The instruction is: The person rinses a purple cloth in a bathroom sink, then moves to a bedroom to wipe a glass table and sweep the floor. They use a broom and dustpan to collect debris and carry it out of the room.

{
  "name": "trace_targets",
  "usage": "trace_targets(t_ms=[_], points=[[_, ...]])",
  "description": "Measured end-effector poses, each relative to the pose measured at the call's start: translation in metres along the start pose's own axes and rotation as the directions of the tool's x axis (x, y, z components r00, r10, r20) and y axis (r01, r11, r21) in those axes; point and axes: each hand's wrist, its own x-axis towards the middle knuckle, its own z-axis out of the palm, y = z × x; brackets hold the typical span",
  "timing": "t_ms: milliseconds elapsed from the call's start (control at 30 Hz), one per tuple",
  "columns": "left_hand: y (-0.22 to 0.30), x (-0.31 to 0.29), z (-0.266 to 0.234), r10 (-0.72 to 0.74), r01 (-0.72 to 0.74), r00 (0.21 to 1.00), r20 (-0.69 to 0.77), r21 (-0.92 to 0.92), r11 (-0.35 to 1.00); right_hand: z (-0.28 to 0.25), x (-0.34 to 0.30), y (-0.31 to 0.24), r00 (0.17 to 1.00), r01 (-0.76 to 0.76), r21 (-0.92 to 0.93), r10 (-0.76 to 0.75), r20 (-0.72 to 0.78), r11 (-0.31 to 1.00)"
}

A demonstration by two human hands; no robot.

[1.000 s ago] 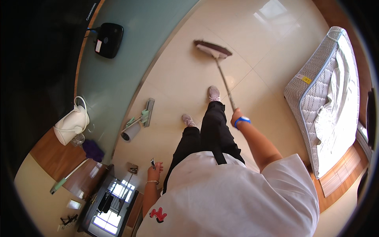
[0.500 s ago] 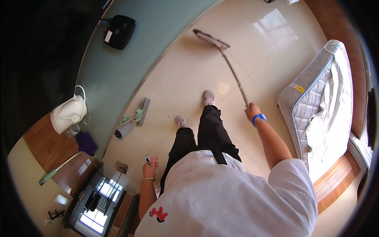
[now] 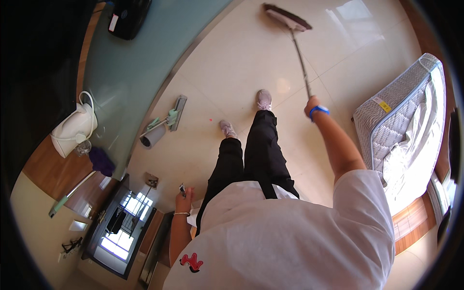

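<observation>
My right hand (image 3: 312,103), with a blue band at the wrist, grips the thin handle of a broom (image 3: 298,46). The broom's dark brush head (image 3: 286,16) rests far ahead on the cream tiled floor (image 3: 227,63). My left hand (image 3: 184,195) hangs at my side, closed around a small dark object that I cannot identify. My two feet in light shoes (image 3: 264,99) stand on the tiles below the broom.
A flat mop with a green head (image 3: 169,118) lies on the floor by the teal wall. A white kettle (image 3: 75,125) and a purple cloth (image 3: 100,160) sit on a wooden shelf at left. A mattress (image 3: 401,121) leans at right.
My right arm has stretched out and the broom head has slid farther ahead, away from my feet. My left hand stays at my side.
</observation>
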Motion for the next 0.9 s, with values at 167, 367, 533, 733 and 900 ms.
trace_targets(t_ms=[167, 367, 533, 733, 900], points=[[0.041, 0.001, -0.002, 0.075, -0.075, 0.997, 0.014, -0.016, 0.997, 0.051, -0.136, -0.056, 0.943, 0.113, -0.001, -0.107, 0.315, 0.994], [0.044, 0.003, -0.004, 0.171, -0.172, 0.985, -0.029, -0.037, 0.984, 0.074, -0.174, -0.024, 0.830, -0.116, 0.590, -0.248, 0.499, 0.799], [0.008, -0.003, 0.000, 0.112, -0.116, 0.993, -0.043, -0.098, 0.988, 0.055, -0.185, 0.029, 0.949, -0.044, 0.697, -0.189, 0.253, 0.716], [-0.037, -0.002, -0.008, 0.036, -0.036, 0.999, -0.007, -0.036, 0.999, -0.014, -0.074, 0.100, 0.974, -0.196, 0.680, 0.063, 0.215, 0.707], [-0.069, 0.008, -0.023, 0.089, -0.090, 0.996, -0.013, -0.049, 0.995, -0.001, -0.025, 0.096, 0.944, -0.319, 0.442, 0.237, 0.231, 0.838]])
